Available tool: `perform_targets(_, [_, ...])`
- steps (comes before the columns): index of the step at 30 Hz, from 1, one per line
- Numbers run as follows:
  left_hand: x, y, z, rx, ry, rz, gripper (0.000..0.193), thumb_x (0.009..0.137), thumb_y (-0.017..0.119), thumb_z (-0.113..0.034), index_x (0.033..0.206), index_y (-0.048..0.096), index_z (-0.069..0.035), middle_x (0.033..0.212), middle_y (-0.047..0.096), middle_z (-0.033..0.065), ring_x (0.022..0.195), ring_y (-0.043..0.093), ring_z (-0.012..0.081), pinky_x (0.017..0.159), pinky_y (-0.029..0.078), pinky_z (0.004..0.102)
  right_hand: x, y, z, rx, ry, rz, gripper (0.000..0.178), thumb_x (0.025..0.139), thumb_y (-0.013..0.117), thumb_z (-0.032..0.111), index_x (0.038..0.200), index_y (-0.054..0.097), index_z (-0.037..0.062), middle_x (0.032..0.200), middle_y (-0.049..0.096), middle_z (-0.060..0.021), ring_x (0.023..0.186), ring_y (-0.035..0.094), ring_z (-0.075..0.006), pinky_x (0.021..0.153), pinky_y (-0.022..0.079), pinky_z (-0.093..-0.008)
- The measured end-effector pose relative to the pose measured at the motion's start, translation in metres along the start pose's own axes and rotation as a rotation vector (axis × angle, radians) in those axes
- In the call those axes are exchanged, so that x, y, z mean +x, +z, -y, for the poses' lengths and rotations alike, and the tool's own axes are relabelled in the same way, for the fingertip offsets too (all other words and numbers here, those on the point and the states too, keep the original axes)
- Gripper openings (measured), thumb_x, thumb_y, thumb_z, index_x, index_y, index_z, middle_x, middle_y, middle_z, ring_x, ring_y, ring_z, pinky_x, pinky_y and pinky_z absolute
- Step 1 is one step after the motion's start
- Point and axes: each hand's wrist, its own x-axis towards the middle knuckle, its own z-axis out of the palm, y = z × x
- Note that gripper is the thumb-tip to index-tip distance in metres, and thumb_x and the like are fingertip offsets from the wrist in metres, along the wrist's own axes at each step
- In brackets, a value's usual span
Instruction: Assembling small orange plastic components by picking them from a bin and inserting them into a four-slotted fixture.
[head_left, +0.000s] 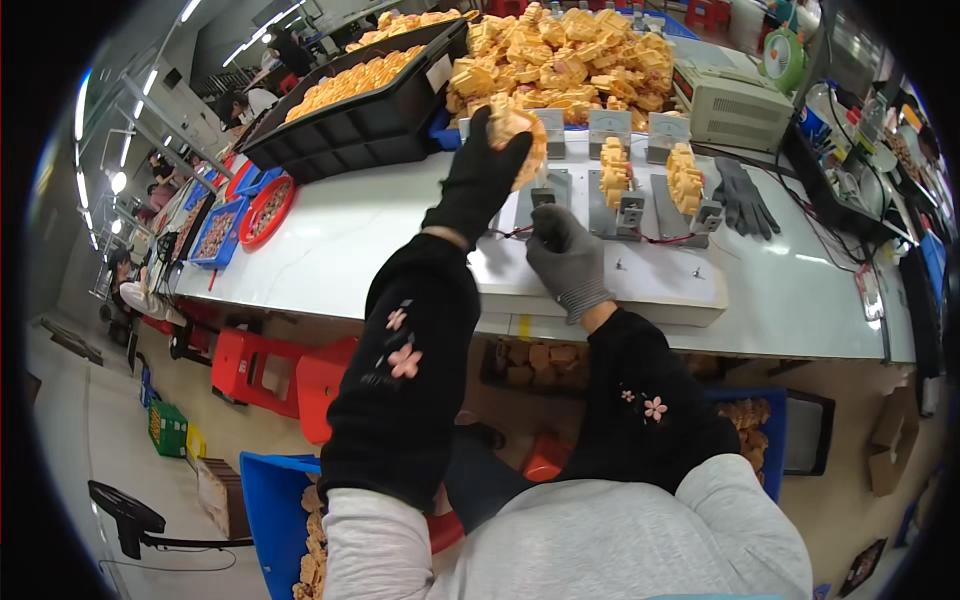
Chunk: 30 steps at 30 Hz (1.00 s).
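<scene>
Left hand (487, 165) grips a stack of yellow parts (522, 143) above the table (330, 240); right hand (565, 250), fingers curled, presses the fixture (548, 195), ready for loading.

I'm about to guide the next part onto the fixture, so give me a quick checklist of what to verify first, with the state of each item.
1. Left hand has hold of a yellow part: ok, the black glove is closed on it, raised above the table.
2. Right hand steady at the front fixture: ok, the grey glove rests on the white board beside it.
3. Front fixture free of parts: cannot tell, the hands cover it.
4. Neighbouring fixtures loaded: ok, yellow stacks stand on two of them.
5. Supply within reach: ok, the yellow pile lies just behind.
6. Spare glove clear of the fixtures: ok.
</scene>
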Motion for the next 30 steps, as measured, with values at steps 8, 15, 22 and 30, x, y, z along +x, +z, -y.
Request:
perform_targets(8, [0.032, 0.035, -0.021, 0.484, -0.067, 0.421, 0.054, 0.081, 0.048, -0.041, 0.117, 0.036, -0.002, 0.088, 0.061, 0.0228, 0.084, 0.059, 0.0369, 0.071, 0.046, 0.042, 0.001, 0.0, 0.006, -0.14, -0.088, -0.017, 0.027, 0.069, 0.06, 0.003, 0.095, 0.057, 0.0063, 0.073, 0.062, -0.0101, 0.065, 0.063, -0.0195, 0.059, 0.05, -0.0284])
perform_targets(15, [0.044, 0.03, -0.012, 0.35, -0.021, 0.076, 0.051, 0.08, 0.054, -0.038, 0.116, 0.04, -0.006, 0.085, 0.06, 0.0236, 0.08, 0.059, 0.0391, 0.069, 0.047, 0.042, 0.002, 0.002, 0.003, -0.1, -0.084, -0.028, 0.028, 0.069, 0.059, 0.003, 0.096, 0.057, 0.0059, 0.076, 0.064, -0.0098, 0.068, 0.064, -0.0196, 0.062, 0.051, -0.0284])
perform_targets(22, [0.036, 0.04, -0.006, 0.501, -0.088, 0.51, 0.057, 0.082, 0.046, -0.046, 0.12, 0.041, -0.004, 0.099, 0.059, 0.0229, 0.094, 0.057, 0.0362, 0.082, 0.043, 0.0399, 0.002, -0.004, 0.004, -0.117, -0.009, 0.018, 0.029, 0.069, 0.059, 0.004, 0.098, 0.057, 0.0058, 0.079, 0.064, -0.0106, 0.071, 0.064, -0.0192, 0.064, 0.051, -0.0277])
perform_targets(30, [0.048, 0.023, -0.014, 0.457, -0.015, 0.211, 0.045, 0.078, 0.05, -0.037, 0.106, 0.048, -0.003, 0.083, 0.061, 0.0219, 0.081, 0.059, 0.0365, 0.072, 0.046, 0.0407, 0.0, 0.002, 0.007, -0.098, -0.01, 0.032, 0.029, 0.069, 0.059, 0.002, 0.098, 0.056, 0.0057, 0.081, 0.064, -0.0094, 0.071, 0.064, -0.0168, 0.063, 0.051, -0.0267])
